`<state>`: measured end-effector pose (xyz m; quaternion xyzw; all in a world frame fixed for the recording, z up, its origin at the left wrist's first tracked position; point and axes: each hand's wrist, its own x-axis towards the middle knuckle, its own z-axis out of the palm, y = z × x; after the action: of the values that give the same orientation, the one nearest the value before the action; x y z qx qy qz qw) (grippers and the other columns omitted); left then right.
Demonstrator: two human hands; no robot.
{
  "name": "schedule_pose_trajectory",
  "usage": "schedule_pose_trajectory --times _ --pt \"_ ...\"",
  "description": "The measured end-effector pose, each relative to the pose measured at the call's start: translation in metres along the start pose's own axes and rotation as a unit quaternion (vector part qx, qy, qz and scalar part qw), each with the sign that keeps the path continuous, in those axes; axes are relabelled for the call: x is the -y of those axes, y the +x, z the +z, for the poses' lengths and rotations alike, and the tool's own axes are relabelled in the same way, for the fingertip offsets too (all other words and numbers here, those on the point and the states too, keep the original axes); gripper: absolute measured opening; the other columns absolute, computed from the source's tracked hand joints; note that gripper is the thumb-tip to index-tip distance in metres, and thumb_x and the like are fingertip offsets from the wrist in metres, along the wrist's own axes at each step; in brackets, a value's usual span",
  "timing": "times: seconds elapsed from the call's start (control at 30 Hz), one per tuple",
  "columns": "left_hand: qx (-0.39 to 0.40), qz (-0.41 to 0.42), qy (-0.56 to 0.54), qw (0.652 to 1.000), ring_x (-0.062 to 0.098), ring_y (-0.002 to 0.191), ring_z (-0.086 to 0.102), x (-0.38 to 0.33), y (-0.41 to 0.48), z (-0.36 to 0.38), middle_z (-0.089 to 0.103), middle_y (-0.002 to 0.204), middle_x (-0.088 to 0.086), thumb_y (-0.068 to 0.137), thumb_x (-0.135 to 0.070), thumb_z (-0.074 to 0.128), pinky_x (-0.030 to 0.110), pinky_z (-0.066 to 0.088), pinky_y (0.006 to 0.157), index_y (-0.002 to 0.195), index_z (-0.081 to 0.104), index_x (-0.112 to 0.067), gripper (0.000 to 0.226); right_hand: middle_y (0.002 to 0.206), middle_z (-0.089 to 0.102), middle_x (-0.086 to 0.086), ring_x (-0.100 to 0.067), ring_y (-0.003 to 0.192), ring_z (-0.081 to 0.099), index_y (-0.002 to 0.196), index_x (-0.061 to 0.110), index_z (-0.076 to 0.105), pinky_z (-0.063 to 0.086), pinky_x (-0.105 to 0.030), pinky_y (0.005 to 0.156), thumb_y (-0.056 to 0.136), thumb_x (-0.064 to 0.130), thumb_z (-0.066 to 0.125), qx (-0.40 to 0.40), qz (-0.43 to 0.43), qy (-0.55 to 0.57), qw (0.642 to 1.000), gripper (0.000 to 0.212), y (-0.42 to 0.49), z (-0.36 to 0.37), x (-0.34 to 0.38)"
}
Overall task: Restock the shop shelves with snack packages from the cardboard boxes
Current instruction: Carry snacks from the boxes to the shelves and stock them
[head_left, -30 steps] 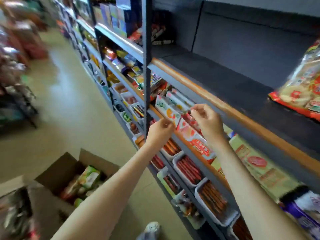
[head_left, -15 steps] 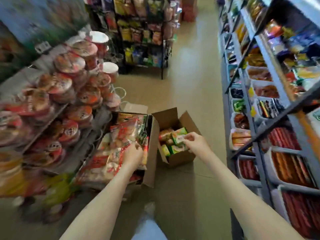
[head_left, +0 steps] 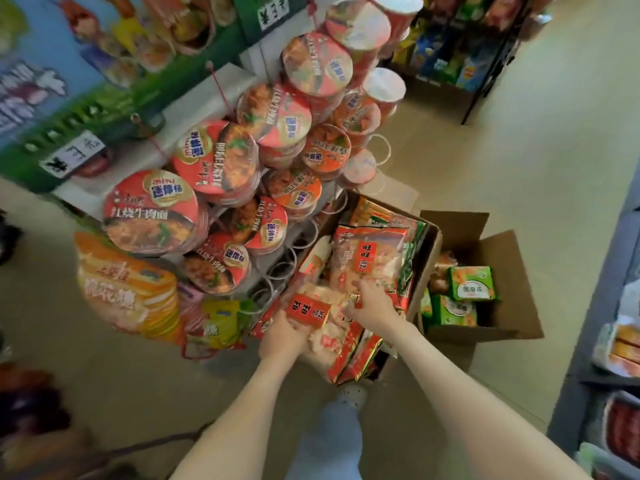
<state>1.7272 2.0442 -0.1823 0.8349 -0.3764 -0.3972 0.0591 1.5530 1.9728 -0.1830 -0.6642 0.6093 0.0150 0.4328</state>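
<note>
The left grip (head_left: 282, 336) grasps from below a clear snack package (head_left: 308, 311) with a red label, at the near end of the open cardboard box (head_left: 433, 244). The right grip (head_left: 372, 306) is curled on the upper edge of this package. The box, full of such packages, stands on the floor (head_left: 519, 150). Just beside it, to the right, a second box (head_left: 502, 251) holds green packages (head_left: 471, 284). To the left, noodle bowls (head_left: 214, 161) fill a rack (head_left: 280, 271).

Before us, snack packages (head_left: 374, 258) in the left box (head_left: 434, 242) — the right box (head_left: 502, 258) just beside it; noodle bowls (head_left: 214, 161) stacked further left; shelves (head_left: 595, 306) far right.
</note>
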Motion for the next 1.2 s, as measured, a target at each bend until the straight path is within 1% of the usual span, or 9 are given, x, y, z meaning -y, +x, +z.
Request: schedule_pose_trajectory --times 0.13,0.27,0.4,0.5,0.6,0.77,0.9,1.03,1.2 --pt "0.039 -0.041 0.031 0.998 0.031 0.120 0.053 0.013 0.016 -0.008 0.055 0.133 0.006 0.090 -0.051 0.048 0.039 0.044 0.098 0.144 0.034 -0.030 0.060 0.147 0.038 -0.012 -0.031 0.134 0.036 0.151 0.013 0.016 0.034 -0.043 0.107 0.087 0.049 0.059 0.069 0.027 -0.095 0.993 0.085 0.025 0.013 0.007" --pt "0.064 -0.076 0.064 0.993 0.033 0.127 0.047 0.015 0.022 -0.010 0.044 0.145 0.011 0.093 -0.051 0.045 0.040 0.041 0.100 0.153 0.008 -0.022 0.076 0.147 0.038 -0.012 -0.033 0.137 0.028 0.149 0.015 0.021 0.027 -0.045 0.111 0.086 0.057 0.055 0.085 0.048 -0.149 0.984 0.084 0.034 0.017 0.007" --pt "0.075 -0.149 -0.101 0.981 0.030 0.105 0.056 0.014 0.022 -0.004 0.043 0.144 0.012 0.095 -0.042 0.050 0.040 0.054 0.080 0.152 -0.003 -0.021 0.080 0.148 0.038 -0.011 -0.035 0.142 0.020 0.149 0.013 0.024 0.024 -0.047 0.113 0.082 0.061 0.057 0.119 0.077 -0.134 0.981 0.089 0.040 0.021 0.010" --pt "0.053 -0.131 -0.149 0.979 0.033 0.112 0.057 0.017 0.022 -0.002 0.045 0.142 0.013 0.093 -0.038 0.057 0.038 0.049 0.089 0.149 -0.001 -0.018 0.084 0.147 0.036 -0.013 -0.036 0.139 0.023 0.142 0.012 0.038 0.026 -0.048 0.113 0.075 0.066 0.062 0.174 0.110 -0.114 0.972 0.090 0.040 0.018 0.013" --pt "0.043 -0.116 -0.202 0.972 0.033 0.120 0.052 0.024 0.019 -0.006 0.043 0.143 0.014 0.088 -0.037 0.066 0.037 0.043 0.093 0.149 -0.001 -0.015 0.093 0.149 0.033 -0.012 -0.033 0.138 0.029 0.146 0.011 0.032 0.032 -0.047 0.110 0.073 0.057 0.070 0.215 0.131 -0.010 0.968 0.094 0.040 0.015 0.007" --pt "0.044 -0.046 -0.295 0.953 0.028 0.132 0.041 0.033 0.022 -0.014 0.032 0.149 0.009 0.079 -0.034 0.077 0.035 0.036 0.102 0.148 0.003 -0.023 0.102 0.156 0.018 0.000 -0.024 0.141 0.024 0.152 0.023 -0.007 0.021 -0.042 0.116 0.072 0.025 0.081 0.211 0.100 0.277 0.932 0.119 0.021 -0.001 -0.002" --pt "0.060 0.015 -0.321 0.945 0.014 0.109 0.055 0.012 0.024 -0.016 0.053 0.128 -0.001 0.083 -0.049 0.066 0.030 0.044 0.086 0.142 0.027 -0.024 0.075 0.139 0.045 -0.007 -0.024 0.119 0.052 0.145 0.025 0.015 0.042 -0.044 0.103 0.070 0.022 0.083 0.161 0.113 0.384 0.902 0.101 0.007 -0.017 -0.022" --pt "0.065 0.037 -0.263 0.962 0.018 0.115 0.056 -0.033 0.039 -0.006 0.059 0.127 -0.003 0.099 -0.053 0.034 0.041 0.044 0.101 0.134 0.050 -0.027 0.047 0.119 0.063 -0.009 -0.028 0.098 0.068 0.135 0.022 0.035 0.055 -0.039 0.076 0.080 0.008 0.072 0.094 0.128 0.488 0.858 0.068 -0.010 -0.042 -0.060" --pt "0.079 0.046 -0.067 0.994 0.027 0.122 0.051 -0.076 0.073 0.028 0.052 0.137 0.007 0.094 -0.035 0.055 0.030 0.039 0.095 0.137 0.045 -0.013 0.049 0.115 0.065 -0.010 -0.029 0.098 0.067 0.134 0.019 0.041 0.054 -0.039 0.075 0.072 0.010 0.076 -0.028 0.155 0.569 0.807 0.072 -0.024 -0.059 -0.110"
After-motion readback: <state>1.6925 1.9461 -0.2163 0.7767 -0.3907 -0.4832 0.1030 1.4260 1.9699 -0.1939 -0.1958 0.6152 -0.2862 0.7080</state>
